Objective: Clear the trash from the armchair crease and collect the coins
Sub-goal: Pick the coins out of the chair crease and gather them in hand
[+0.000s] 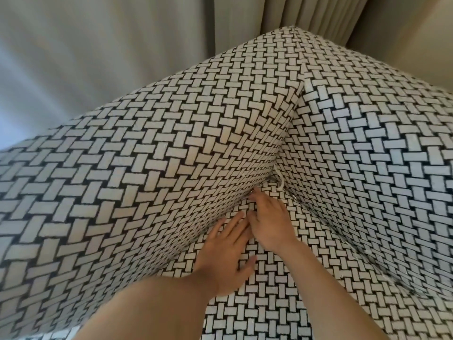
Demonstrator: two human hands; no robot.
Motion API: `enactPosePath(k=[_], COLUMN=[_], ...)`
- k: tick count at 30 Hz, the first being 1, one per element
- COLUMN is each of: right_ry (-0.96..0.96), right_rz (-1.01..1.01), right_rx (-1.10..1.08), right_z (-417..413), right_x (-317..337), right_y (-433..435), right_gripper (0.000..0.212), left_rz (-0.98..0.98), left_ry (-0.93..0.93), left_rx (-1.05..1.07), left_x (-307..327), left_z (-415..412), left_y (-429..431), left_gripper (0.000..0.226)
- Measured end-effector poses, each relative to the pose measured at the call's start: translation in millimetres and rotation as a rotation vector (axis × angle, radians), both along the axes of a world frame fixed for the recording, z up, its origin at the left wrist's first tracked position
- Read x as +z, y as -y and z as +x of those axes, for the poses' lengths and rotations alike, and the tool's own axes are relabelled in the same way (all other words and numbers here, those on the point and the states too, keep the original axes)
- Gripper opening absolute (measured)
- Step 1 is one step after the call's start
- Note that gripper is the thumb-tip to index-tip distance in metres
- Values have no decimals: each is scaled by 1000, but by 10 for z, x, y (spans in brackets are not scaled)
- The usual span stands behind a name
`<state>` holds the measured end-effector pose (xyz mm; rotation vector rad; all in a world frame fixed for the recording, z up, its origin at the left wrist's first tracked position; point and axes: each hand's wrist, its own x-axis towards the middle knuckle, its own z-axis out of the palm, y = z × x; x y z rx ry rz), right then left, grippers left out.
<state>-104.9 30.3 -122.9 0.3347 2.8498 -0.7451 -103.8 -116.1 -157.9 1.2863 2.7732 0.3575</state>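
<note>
The armchair (147, 168) is covered in black-and-white basket-weave fabric. Its crease (266, 182) runs where the seat meets the left arm and the back corner. My left hand (226, 251) lies flat on the seat with straight fingers along the left arm's base. My right hand (267, 222) reaches forward, its fingertips pushed against the crease near the corner. A white thread or scrap (280, 186) shows at the corner just beyond my right fingers. No coins are visible.
Grey curtains (122, 45) hang behind the chair. The chair's right side panel (367, 168) rises steeply at the right. The seat cushion (264, 303) extends toward me between my forearms.
</note>
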Motion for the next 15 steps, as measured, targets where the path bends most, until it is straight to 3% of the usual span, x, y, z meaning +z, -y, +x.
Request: enactPosePath(k=[8,15], right_ry=[81,110], right_rz=[271,322], right_rx=[-8,23], right_z=[-151,-171], right_x=[35,65], right_y=[48,54], right_gripper=[51,52], left_rz=[-63,-66], left_ry=[20,45], left_rx=[0,-4], left_x=[20,26], left_z=[-9,-6], left_y=[4,12], left_gripper=[67,65])
